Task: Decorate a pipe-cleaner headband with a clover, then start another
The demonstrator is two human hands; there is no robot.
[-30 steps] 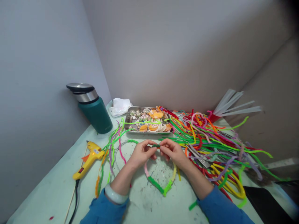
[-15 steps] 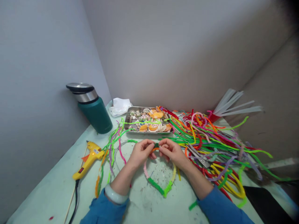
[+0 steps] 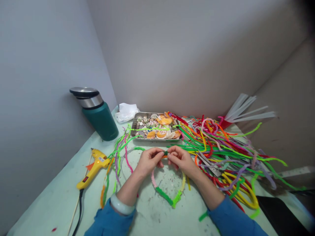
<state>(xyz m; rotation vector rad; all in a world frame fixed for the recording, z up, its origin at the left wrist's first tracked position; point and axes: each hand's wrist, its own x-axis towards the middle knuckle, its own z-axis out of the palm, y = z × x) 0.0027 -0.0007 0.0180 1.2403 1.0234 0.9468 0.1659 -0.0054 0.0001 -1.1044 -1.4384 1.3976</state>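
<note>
A loop wrapped in fuzzy pipe cleaner [image 3: 164, 195] rests on the table under my hands, with pink, green, lime and pale yellow sections and a pointed near end. At its far end, my left hand [image 3: 150, 160] pinches a short dark green pipe cleaner [image 3: 165, 153] between thumb and index finger. Opposite it, my right hand [image 3: 181, 160] pinches the same dark green piece, fingertips almost meeting the left ones. An orange section [image 3: 165, 157] shows just below the fingertips. The fingers cover much of the loop's far part.
A metal tray of shells [image 3: 157, 140] stands beyond my hands. Scissors [image 3: 211, 166] lie among many pipe cleaners [image 3: 221, 147] on the right. To the left are a yellow glue gun [image 3: 94, 168] and a teal bottle [image 3: 102, 121]. White sticks [image 3: 240, 108] stand at the back right.
My fingertips have shifted slightly around the dark green pipe cleaner, and less of it and of the orange section shows. The loop and everything else stay in place.
</note>
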